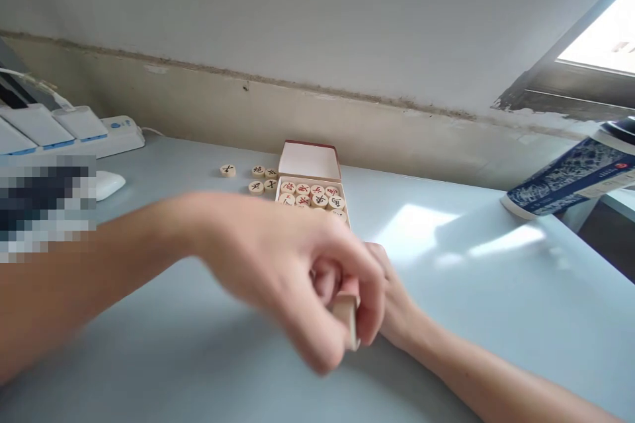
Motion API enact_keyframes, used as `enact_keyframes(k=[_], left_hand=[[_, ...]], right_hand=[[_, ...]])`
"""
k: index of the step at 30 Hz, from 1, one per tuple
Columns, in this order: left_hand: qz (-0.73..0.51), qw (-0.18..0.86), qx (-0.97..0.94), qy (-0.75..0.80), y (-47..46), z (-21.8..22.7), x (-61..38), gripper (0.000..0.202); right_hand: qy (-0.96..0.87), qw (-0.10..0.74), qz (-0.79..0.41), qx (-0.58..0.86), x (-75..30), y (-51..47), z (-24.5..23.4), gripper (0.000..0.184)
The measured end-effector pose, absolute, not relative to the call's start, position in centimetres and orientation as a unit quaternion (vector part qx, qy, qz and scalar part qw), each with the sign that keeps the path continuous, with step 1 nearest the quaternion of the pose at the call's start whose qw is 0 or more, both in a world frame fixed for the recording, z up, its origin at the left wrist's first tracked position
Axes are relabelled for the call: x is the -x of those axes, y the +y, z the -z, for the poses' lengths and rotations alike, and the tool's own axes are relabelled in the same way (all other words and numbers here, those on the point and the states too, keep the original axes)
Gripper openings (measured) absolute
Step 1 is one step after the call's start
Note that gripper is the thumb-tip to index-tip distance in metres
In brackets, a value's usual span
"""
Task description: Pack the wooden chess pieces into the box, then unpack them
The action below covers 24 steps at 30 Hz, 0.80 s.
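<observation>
left hand (pixel 290 258) pinching a game piece (pixel 345 316), right hand (pixel 391 291) partly hidden behind it, can't tell its grip, open box (pixel 309 160) with round pieces (pixel 320 200) farther back

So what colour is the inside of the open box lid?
Inside, the lid is whitish; the head view shows it.

Pale blue table (pixel 198 344), with a wall (pixel 307 13) behind it, grey above and cream below, the two bands divided by a rough, stained seam (pixel 307 87). Above the table's right side, a bright window (pixel 602 30); on the table, patches of sunlight (pixel 417 219).
</observation>
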<state>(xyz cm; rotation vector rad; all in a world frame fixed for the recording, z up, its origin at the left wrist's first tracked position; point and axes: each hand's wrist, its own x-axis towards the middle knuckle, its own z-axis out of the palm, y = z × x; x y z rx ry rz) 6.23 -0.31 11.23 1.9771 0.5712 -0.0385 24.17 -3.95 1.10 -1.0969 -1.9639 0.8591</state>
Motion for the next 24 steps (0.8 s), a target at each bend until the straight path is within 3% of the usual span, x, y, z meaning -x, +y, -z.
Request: enact_keyframes(k=[3, 7, 13, 17, 21, 24], left_hand=[[-0.006, 0.533, -0.8, 0.275, -2.0, -8.8, -4.6, 0.025], [-0.164, 0.538, -0.747, 0.355, -3.4, -5.8, -3.0, 0.036], [-0.305, 0.415, -0.75, 0.415, -3.8, -2.5, -2.9, 0.015], [-0.389, 0.368, -0.758, 0.373, -4.4, -1.3, -3.2, 0.014], [-0.376, 0.409, -0.734, 0.391, -4.5, -1.0, -2.9, 0.017], [-0.343, 0.445, -0.721, 0.405, -4.1, -0.9, -2.6, 0.014]], right_hand=[[-0.703, 0.368, -0.439, 0.422, -24.1, -4.1, -1.1, 0.054], [-0.651, 0.349, -0.554, 0.385, -24.1, -4.1, -0.7, 0.049], [-0.7, 0.3, -0.511, 0.399, -24.1, -4.1, -0.4, 0.054], [-0.709, 0.3, -0.487, 0.412, -23.9, -4.1, -0.3, 0.044], [-0.71, 0.334, -0.454, 0.422, -24.0, -4.1, -0.3, 0.037], [-0.728, 0.374, -0.396, 0.418, -24.3, -3.9, -0.3, 0.018]])
